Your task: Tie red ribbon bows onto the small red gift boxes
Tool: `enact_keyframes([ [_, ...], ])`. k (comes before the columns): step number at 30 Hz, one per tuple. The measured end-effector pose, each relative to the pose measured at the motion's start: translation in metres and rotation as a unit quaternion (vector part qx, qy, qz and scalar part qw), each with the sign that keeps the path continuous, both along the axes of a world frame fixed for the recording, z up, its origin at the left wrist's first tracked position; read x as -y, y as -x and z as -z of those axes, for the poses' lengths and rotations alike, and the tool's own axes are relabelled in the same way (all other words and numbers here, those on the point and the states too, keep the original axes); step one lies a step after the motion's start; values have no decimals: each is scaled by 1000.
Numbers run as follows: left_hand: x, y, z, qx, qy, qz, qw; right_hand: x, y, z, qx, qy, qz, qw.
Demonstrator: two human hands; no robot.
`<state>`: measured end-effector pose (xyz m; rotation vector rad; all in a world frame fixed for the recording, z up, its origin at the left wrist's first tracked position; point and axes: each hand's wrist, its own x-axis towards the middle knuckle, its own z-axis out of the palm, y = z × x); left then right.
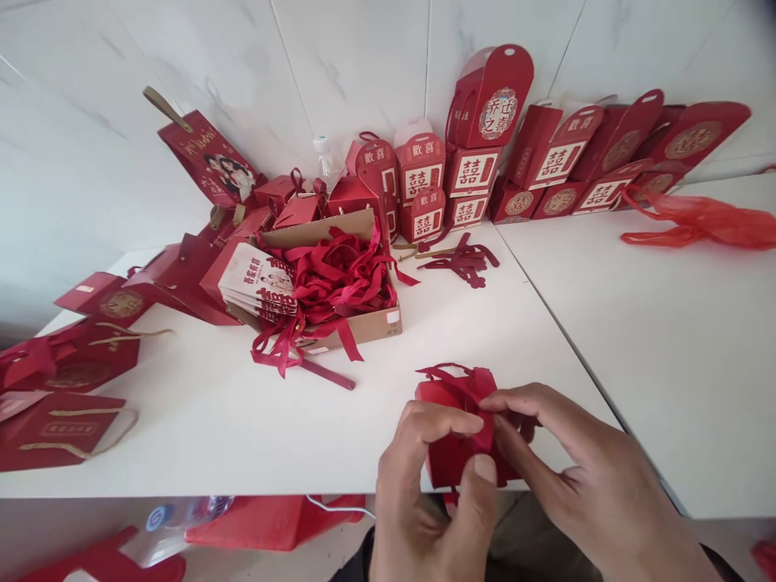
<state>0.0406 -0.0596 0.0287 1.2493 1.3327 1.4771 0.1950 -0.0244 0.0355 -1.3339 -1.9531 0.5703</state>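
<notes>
A small red gift box (pixel 440 462) sits at the table's near edge, with a red ribbon (pixel 483 439) over its top. My right hand (pixel 575 461) is closed, pinching the ribbon between thumb and index finger at the box's right side. At the left, my left hand (pixel 428 477) curves around the box, thumb and index finger apart. Its index fingertip is close to the ribbon, perhaps touching it. Both hands partly hide the box and the ribbon's lower end.
Beyond the box stands a cardboard box (pixel 388 323) full of red ribbons (pixel 339 271) and printed cards (pixel 255 279). Red gift boxes (pixel 476 171) are stacked along the wall. Dark red cords (pixel 464 260) lie before them; a red plastic bag (pixel 697 222) is at right.
</notes>
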Motion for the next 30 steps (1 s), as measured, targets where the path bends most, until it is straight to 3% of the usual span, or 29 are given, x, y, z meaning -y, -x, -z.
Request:
enact_keyframes([
  [6, -14, 21, 8, -152, -42, 106, 982, -4, -3, 3, 13, -39, -18, 999],
  [9, -20, 23, 6, -199, -41, 129, 971, -3, -2, 3, 0, -40, -27, 999],
  [16, -22, 21, 7, -181, -26, 75, 980, -1, -1, 0, -9, -7, 2, 1000],
  [22, -21, 22, 7, -186, -52, 43, 980, 0, -1, -2, -25, -2, -65, 998],
  [25, -19, 20, 7, -187, -84, 59, 977, 0, 0, 0, -38, -6, -89, 995],
  [30, -16, 17, 10, -173, -63, 99, 978, 1, -2, -2, -34, -7, -50, 998],
])
